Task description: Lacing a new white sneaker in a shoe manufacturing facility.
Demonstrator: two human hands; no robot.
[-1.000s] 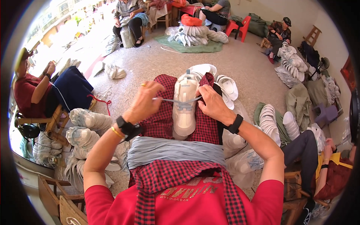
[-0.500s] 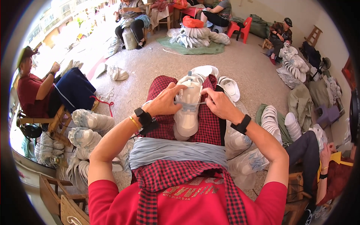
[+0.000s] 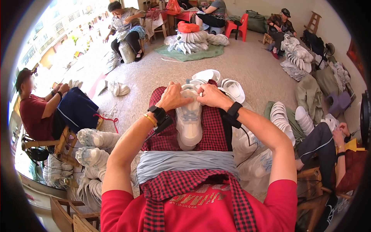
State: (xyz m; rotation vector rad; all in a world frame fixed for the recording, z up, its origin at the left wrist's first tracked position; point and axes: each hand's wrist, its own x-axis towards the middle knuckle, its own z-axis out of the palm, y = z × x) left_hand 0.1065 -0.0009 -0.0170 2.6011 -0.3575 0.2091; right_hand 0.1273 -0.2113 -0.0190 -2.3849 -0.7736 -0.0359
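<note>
The pale shoe [image 3: 190, 129] lies on the person's lap, toe toward the body, on a red-and-black checked apron [image 3: 214, 129]. It should be light, with a soft, yielding upper and a firmer sole; nothing about it looks fragile, and its sides seem the surest place to take hold. The flat grey-blue lace [image 3: 189, 115] is probably limp and a little slippery, best pinched close to the eyelets. The left hand [image 3: 172, 96] and right hand [image 3: 211, 96] meet the shoe's opening from either side, fingers bent; whether either grip is closed on lace or shoe cannot be told. The cloth lap likely gives under pressure. Around are a speckled floor [image 3: 147, 75], stacked shoes [image 3: 98, 138] and seated co-workers.
</note>
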